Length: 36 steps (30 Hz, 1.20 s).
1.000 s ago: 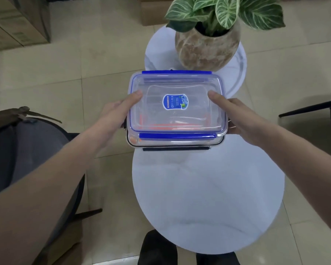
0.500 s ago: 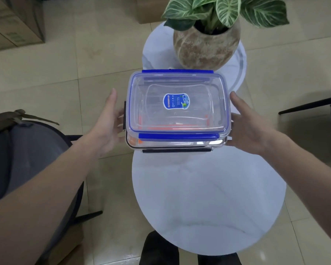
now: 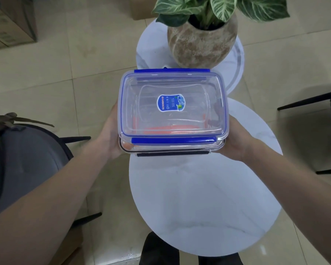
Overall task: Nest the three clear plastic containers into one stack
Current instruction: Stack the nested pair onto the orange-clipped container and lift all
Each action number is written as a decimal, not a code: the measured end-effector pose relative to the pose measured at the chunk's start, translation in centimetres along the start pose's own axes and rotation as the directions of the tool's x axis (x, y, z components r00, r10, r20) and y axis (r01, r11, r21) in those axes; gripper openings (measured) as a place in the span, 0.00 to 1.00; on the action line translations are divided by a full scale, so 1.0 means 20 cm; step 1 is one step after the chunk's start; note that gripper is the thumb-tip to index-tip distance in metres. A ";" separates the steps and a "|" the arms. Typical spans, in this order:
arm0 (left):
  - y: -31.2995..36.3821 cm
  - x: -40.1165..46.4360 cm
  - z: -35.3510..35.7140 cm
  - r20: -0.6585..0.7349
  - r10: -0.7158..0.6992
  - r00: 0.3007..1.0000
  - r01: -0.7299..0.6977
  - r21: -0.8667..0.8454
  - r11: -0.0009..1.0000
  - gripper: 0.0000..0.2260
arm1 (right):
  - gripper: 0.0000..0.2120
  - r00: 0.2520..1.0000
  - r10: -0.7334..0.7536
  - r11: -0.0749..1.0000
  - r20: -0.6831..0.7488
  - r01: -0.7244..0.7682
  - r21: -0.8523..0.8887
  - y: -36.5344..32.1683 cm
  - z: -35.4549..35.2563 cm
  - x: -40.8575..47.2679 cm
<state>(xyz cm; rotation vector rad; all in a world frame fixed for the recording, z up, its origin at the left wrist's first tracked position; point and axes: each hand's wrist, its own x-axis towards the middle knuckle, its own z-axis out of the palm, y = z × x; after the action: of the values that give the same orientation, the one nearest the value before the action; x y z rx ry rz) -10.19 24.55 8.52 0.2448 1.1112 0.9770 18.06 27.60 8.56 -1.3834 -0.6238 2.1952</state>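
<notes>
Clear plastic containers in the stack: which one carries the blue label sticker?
The top container with blue clips; the container beneath it has black clips and no visible sticker.

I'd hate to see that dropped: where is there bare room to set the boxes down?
The near white round table is bare from the stack of containers toward the person. The far table is crowded by the potted plant.

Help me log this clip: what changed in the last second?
Both hands, left hand and right hand, dropped from the lid to the sides of the container stack, gripped it and lifted it toward the camera. The potted plant and white table stayed put.
</notes>
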 end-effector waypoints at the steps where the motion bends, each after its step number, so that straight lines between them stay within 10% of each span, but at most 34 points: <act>1: -0.01 0.00 -0.01 0.002 0.001 1.000 -0.001 -0.002 1.000 0.13 | 0.22 1.000 0.009 1.000 -0.001 -0.009 -0.004 0.01 -0.01 0.00; 17: -0.17 0.13 0.03 -0.049 -0.092 0.995 0.100 0.226 0.969 0.28 | 0.15 0.995 -0.073 0.996 -0.072 0.069 -0.052 0.08 -0.21 -0.11; 22: -0.28 0.11 0.24 0.015 -0.090 0.996 0.076 0.407 0.910 0.10 | 0.12 0.981 -0.161 0.986 -0.110 0.156 -0.051 0.06 -0.40 -0.23; 27: -0.32 0.20 0.45 0.012 -0.140 0.990 0.113 0.527 0.842 0.13 | 0.02 0.960 -0.272 0.962 -0.064 0.272 -0.014 0.03 -0.58 -0.36; 36: -0.36 0.48 0.86 -0.022 -0.159 0.987 0.138 0.624 0.769 0.26 | 0.16 0.948 -0.284 0.952 -0.145 0.297 0.078 -0.02 -0.90 -0.45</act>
<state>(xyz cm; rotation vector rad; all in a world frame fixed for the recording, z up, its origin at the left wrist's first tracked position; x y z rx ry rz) 9.08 32.53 5.94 0.7007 1.3812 0.4267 38.06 24.83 8.08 -1.2825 -0.6181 1.8603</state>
